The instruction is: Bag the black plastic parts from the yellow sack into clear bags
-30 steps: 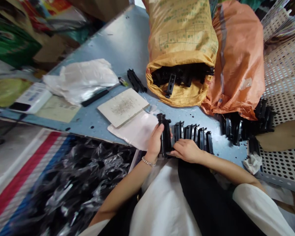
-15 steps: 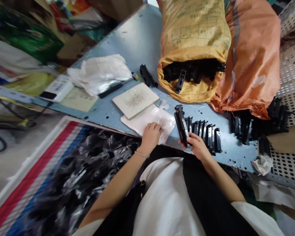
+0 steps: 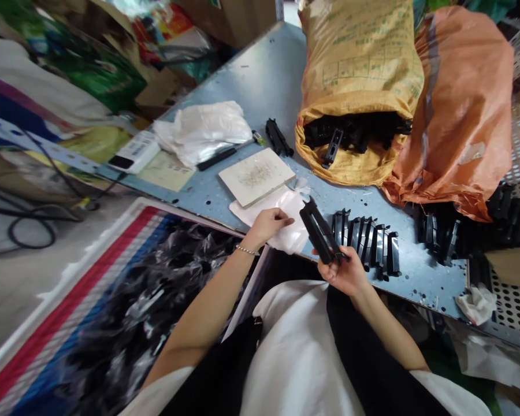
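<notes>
Head view: black plastic bracket [image 3: 321,236], stiff, light-looking, grasped at lower end in right hand [image 3: 343,273]; left hand [image 3: 268,225] open on white plastic sheet [image 3: 290,240].

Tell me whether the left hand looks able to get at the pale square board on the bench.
Likely yes. The left hand rests on a whitish plastic sheet that lies right against the pale square board, and nothing stands between them. The right hand, holding a black plastic part, is off to the other side.

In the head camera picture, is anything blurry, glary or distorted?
In the head view, the wide lens bends the metal table, the right hand looks sharp, the black plastic part in that hand loses detail, and the clear plastic glints at lower left.
</notes>
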`<state>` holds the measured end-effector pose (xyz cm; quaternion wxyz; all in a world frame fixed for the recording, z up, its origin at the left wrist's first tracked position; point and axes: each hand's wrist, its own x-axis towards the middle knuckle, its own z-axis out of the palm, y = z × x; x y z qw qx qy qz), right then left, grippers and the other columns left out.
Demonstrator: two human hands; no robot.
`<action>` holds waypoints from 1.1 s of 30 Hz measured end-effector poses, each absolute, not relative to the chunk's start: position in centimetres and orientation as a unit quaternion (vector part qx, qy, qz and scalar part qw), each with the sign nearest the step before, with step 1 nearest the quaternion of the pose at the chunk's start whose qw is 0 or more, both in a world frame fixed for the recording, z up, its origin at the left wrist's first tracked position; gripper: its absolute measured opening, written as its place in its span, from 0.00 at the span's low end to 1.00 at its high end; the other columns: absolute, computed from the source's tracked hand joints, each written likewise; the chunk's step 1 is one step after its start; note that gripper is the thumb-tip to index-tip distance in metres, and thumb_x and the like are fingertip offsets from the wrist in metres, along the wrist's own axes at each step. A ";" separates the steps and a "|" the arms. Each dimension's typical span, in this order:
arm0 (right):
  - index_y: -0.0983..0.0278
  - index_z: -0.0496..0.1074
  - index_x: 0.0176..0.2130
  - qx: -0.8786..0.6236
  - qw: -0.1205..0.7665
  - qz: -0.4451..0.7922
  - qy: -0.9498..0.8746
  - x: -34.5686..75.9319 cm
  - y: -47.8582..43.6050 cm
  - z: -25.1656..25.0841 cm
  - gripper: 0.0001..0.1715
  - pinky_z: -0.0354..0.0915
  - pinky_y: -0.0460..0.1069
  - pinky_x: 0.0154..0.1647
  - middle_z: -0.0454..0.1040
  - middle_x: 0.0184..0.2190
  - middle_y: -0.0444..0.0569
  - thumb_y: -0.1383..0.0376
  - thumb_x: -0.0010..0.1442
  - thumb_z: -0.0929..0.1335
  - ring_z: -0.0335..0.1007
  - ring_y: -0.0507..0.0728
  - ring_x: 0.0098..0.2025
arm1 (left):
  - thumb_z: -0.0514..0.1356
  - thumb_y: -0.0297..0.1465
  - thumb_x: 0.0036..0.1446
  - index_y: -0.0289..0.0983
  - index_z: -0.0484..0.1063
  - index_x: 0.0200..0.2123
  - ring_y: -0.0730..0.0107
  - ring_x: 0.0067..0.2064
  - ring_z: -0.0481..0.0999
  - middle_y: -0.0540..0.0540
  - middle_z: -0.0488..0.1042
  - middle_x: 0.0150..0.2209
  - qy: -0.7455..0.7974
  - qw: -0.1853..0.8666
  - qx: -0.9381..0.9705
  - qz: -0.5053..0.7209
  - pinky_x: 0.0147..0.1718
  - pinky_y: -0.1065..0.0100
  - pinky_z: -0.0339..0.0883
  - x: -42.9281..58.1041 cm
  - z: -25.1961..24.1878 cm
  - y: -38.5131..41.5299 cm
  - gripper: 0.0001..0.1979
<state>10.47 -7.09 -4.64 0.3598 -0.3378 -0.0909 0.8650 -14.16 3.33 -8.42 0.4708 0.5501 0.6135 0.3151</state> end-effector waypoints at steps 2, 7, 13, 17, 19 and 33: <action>0.68 0.74 0.41 -0.312 0.337 0.885 -0.071 9.8 -7.2 -4.9 0.24 0.60 0.46 0.21 0.69 0.21 0.46 0.51 0.56 0.66 0.61 0.52 0.23 | 0.65 0.41 0.47 0.37 0.74 0.24 0.68 0.27 0.70 0.50 0.74 0.23 0.614 0.462 0.554 0.321 0.28 0.69 0.63 -14.0 -8.4 3.3 0.12; 0.70 0.72 0.42 -0.244 0.295 0.923 -0.042 9.0 -7.2 -5.8 0.28 0.51 0.43 0.17 0.63 0.20 0.42 0.48 0.56 0.66 0.50 0.49 0.20 | 0.57 0.31 0.52 0.38 0.74 0.33 0.65 0.35 0.77 0.47 0.78 0.33 0.585 0.381 0.610 0.375 0.39 0.65 0.70 -14.1 -7.9 2.3 0.07; 0.71 0.72 0.44 -0.268 0.298 0.916 -0.007 8.7 -6.9 -6.0 0.27 0.51 0.42 0.17 0.60 0.21 0.41 0.50 0.56 0.67 0.48 0.48 0.21 | 0.54 0.33 0.57 0.37 0.79 0.42 0.59 0.46 0.78 0.41 0.79 0.45 0.569 0.339 0.678 0.319 0.52 0.59 0.69 -14.9 -8.0 1.7 0.15; 0.70 0.72 0.45 -0.263 0.315 0.912 -0.031 8.2 -6.8 -5.9 0.28 0.52 0.43 0.18 0.60 0.21 0.41 0.49 0.58 0.66 0.49 0.49 0.22 | 0.56 0.32 0.54 0.37 0.77 0.49 0.60 0.46 0.78 0.41 0.76 0.52 0.545 0.367 0.677 0.332 0.48 0.60 0.72 -15.1 -8.6 2.0 0.20; 0.69 0.71 0.44 -0.258 0.285 0.923 -0.019 7.9 -6.6 -6.3 0.27 0.51 0.42 0.17 0.60 0.21 0.41 0.49 0.57 0.66 0.48 0.49 0.21 | 0.56 0.29 0.52 0.37 0.75 0.53 0.63 0.44 0.77 0.40 0.73 0.56 0.538 0.364 0.678 0.344 0.47 0.61 0.72 -15.3 -8.5 2.0 0.24; 0.71 0.68 0.48 -0.206 0.283 0.936 0.038 6.9 -6.1 -6.9 0.29 0.50 0.39 0.16 0.56 0.21 0.38 0.51 0.57 0.66 0.46 0.48 0.21 | 0.53 0.29 0.55 0.36 0.76 0.50 0.60 0.55 0.75 0.40 0.76 0.53 0.565 0.330 0.651 0.385 0.59 0.56 0.67 -15.0 -9.6 2.3 0.21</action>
